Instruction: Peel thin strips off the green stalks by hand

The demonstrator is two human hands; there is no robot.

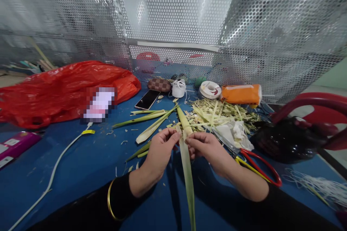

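Observation:
My left hand (161,148) and my right hand (204,145) meet over the blue table (89,162), both pinched on one long pale green leaf strip (187,173) that runs from the fingers toward me. Beyond the fingertips the strip continues as a thicker yellow-green stalk (183,119). A gold bangle (110,199) sits on my left wrist above a black sleeve. Several loose leaf strips (148,118) lie just left of my hands.
A heap of leaf trimmings (219,112) and crumpled tissue (235,132) lie right of my hands, with red-handled scissors (261,166) nearer. A phone (148,99), thread spools, an orange packet (241,94), a red plastic bag (65,86), a white cable (56,166) and a black bag (287,140) surround them.

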